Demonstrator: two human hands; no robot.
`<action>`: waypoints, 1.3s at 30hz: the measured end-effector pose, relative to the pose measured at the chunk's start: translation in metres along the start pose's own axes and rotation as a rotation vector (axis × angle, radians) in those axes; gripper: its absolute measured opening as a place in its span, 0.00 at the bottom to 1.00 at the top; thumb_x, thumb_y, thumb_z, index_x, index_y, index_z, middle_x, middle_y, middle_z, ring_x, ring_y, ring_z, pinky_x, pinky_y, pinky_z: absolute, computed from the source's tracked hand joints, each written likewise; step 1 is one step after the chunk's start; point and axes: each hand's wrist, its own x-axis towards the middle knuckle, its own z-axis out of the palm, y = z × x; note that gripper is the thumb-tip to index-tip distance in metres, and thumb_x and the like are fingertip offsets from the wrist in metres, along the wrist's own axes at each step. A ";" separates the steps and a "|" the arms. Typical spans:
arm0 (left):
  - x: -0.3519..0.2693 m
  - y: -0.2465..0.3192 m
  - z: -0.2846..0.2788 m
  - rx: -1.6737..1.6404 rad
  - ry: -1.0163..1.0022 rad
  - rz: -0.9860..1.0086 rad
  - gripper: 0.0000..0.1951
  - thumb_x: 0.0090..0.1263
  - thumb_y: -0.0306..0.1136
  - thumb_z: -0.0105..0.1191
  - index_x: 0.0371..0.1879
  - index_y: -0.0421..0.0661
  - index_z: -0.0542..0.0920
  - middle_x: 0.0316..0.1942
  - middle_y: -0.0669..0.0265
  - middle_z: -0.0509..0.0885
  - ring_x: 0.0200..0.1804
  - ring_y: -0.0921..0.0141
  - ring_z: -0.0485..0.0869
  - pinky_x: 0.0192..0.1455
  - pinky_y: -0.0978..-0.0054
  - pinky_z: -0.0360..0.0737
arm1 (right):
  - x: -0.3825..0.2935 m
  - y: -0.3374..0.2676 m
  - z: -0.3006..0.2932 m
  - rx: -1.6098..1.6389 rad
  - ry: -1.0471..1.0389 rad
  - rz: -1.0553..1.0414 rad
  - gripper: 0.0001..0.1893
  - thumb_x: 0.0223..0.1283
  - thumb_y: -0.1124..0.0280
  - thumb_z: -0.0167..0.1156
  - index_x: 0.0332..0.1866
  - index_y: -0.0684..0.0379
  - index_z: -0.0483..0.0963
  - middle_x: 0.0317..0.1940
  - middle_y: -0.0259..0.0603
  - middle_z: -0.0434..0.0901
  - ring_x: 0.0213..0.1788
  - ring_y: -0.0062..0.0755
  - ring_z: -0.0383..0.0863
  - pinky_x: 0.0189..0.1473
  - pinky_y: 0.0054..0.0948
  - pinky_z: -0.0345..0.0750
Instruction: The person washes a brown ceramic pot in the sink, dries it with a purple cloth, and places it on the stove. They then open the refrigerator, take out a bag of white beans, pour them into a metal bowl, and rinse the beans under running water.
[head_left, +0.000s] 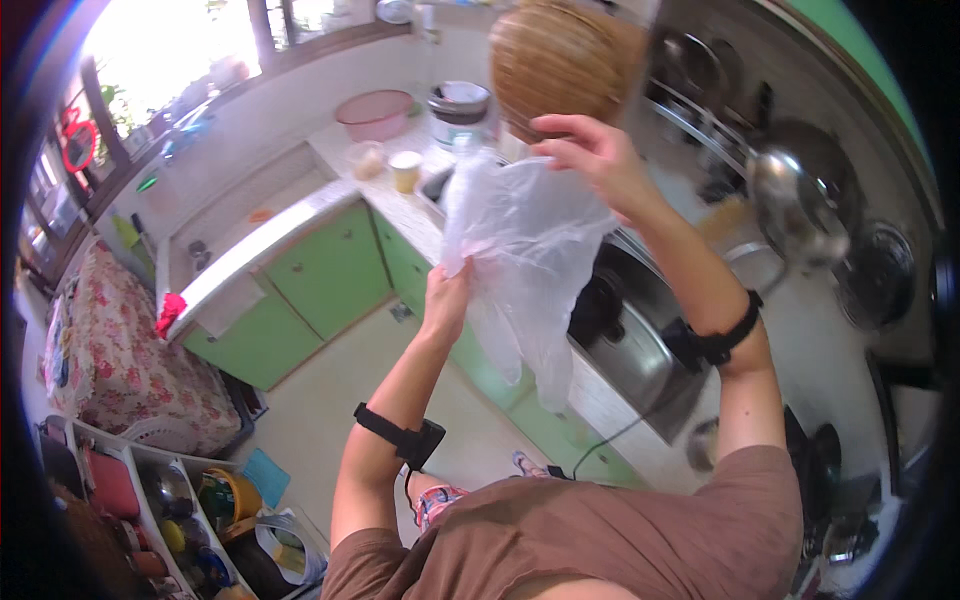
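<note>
A white translucent plastic bag (525, 240) hangs in front of me over the counter's edge. My left hand (450, 296) grips its left side, with the fingertips partly hidden by the film. Above the bag's upper right part is my right hand (600, 161), its fingers bent and slightly apart; whether it pinches the bag cannot be told. Just beyond those fingers is a round woven basket (559, 64), slightly blurred. Behind the bag, a gas stove (637, 352) is partly covered from view.
On the counter beyond stand a pink basin (375, 112), a lidded pot (457, 112) and a yellow cup (406, 171). Pans (799, 202) hang along the right wall. Green cabinets (330, 262) line the left counter. Shelves with containers (172, 517) are at lower left.
</note>
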 end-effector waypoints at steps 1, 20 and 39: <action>0.014 0.007 -0.030 -0.128 0.061 0.043 0.17 0.73 0.37 0.43 0.51 0.36 0.72 0.47 0.63 0.77 0.48 0.71 0.76 0.50 0.73 0.72 | 0.016 0.009 0.011 0.010 0.099 -0.053 0.18 0.59 0.69 0.57 0.54 0.64 0.71 0.50 0.41 0.76 0.47 0.27 0.78 0.48 0.25 0.74; 0.188 0.156 -0.426 -0.815 0.249 0.579 0.18 0.73 0.32 0.36 0.58 0.38 0.64 0.54 0.56 0.72 0.57 0.62 0.71 0.61 0.64 0.68 | 0.299 0.168 0.413 0.938 -0.277 0.679 0.10 0.57 0.73 0.59 0.44 0.61 0.75 0.38 0.35 0.80 0.40 0.28 0.79 0.44 0.27 0.76; 0.456 0.293 -0.474 0.216 -0.081 0.753 0.32 0.71 0.56 0.35 0.66 0.45 0.59 0.66 0.64 0.64 0.68 0.71 0.58 0.69 0.70 0.52 | 0.638 0.114 0.284 -0.259 -0.918 -0.473 0.13 0.45 0.75 0.63 0.40 0.58 0.79 0.28 0.42 0.81 0.28 0.27 0.77 0.35 0.26 0.73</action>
